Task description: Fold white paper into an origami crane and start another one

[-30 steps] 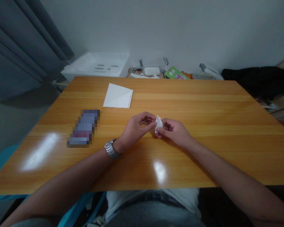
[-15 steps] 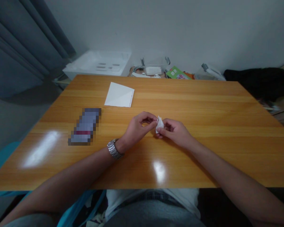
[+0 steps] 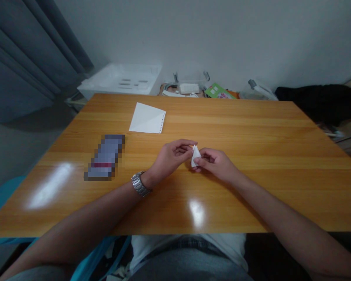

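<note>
A small folded piece of white paper (image 3: 195,158) is held up between my hands over the middle of the table. My right hand (image 3: 213,159) pinches its lower right side between thumb and fingers. My left hand (image 3: 175,153), with a metal watch (image 3: 140,184) on the wrist, has its thumb and fingers closed at the paper's upper left edge. The index finger of the left hand reaches over the paper's top. Further back on the table lies a flat white sheet (image 3: 148,118) with a perforated right edge.
The wooden table (image 3: 236,128) spans the view. A blurred-out, phone-like slab (image 3: 105,158) lies on its left. Beyond the far edge are a white plastic tray (image 3: 119,78), a green booklet (image 3: 219,91) and cables. Dark cloth (image 3: 318,103) lies at the far right.
The folded paper has tilted slightly and shifted a little left and down. My left index finger has stretched out over its top. My right hand keeps its pinch.
</note>
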{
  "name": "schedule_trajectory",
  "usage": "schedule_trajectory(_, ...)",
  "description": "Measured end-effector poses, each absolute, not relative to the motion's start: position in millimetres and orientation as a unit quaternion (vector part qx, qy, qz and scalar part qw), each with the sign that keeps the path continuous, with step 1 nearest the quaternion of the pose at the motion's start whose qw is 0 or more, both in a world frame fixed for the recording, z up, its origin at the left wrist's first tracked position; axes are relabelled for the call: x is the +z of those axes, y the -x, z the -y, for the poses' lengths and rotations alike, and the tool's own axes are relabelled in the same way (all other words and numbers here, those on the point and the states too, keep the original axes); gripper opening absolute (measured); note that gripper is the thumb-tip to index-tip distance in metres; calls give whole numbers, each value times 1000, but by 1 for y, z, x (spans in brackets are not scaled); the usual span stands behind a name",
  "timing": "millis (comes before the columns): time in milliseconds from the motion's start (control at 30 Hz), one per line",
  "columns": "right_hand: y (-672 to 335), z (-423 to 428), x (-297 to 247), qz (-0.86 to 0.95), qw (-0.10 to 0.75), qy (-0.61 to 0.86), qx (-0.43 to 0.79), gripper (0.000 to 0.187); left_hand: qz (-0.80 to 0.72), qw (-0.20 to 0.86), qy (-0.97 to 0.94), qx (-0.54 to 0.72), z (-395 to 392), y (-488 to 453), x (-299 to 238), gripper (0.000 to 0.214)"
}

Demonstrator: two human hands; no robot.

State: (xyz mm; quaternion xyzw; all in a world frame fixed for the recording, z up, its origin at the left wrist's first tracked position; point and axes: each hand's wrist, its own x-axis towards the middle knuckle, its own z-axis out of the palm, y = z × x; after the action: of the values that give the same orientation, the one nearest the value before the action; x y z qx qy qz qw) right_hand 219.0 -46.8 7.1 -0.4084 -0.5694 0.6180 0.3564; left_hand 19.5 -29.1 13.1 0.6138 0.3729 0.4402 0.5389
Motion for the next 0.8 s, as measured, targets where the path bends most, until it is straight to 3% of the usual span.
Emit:
schedule_trajectory(133,-219,47,7,573,359,412,611,38,-383,528,-625,429,29,-19,10,25)
schedule_trajectory(800,-219,47,6,564,371,412,612,38,-355,562,-619,420,34,-22,14,35)
